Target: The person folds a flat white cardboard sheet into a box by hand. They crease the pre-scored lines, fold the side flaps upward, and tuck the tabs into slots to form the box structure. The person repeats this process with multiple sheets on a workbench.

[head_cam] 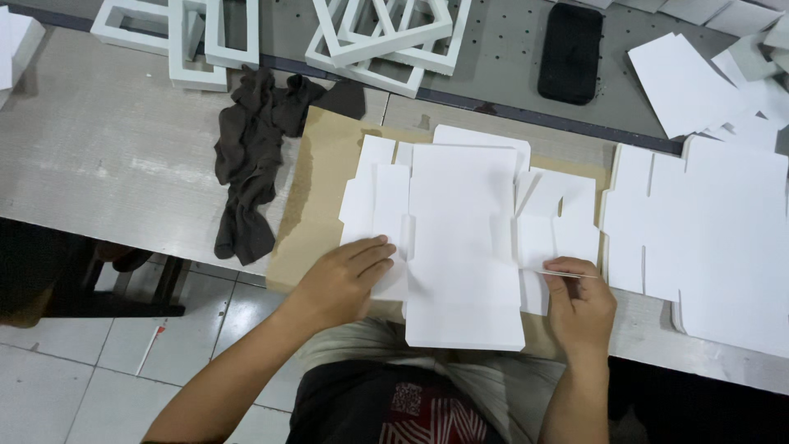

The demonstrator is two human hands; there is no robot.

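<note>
two hands work at the near edge of a pale grey worktop (107,156), and the view runs from a bare stretch at its left end to paper heaps at its right. toward the far left corner lie white rectangular frames (177,37), overlapping one another, and just nearer than them a dark brown cloth (251,156) sprawls crumpled, one end trailing toward the near edge. beside the cloth a brown cardboard sheet (316,197) lies flat, reaching the near edge, and on it rests a white die-cut card blank (464,238) with flaps spread to both sides, its lower panel hanging past the edge toward the person's lap. the left hand (345,279) lies palm down on the blank's left flaps, fingers together and stretched flat, pressing the card rather than gripping it. the right hand (579,300) sits at the blank's right flaps, fingers curled in and pinching a thin white edge of card between thumb and fingertips. at the far edge, a second cluster of white frames (386,37) sits left of a black phone (571,53) lying flat. a stack of white blanks (723,247) fills the worktop's right end, just beside the right hand, with loose white sheets (699,78) scattered toward the far right corner.
</note>
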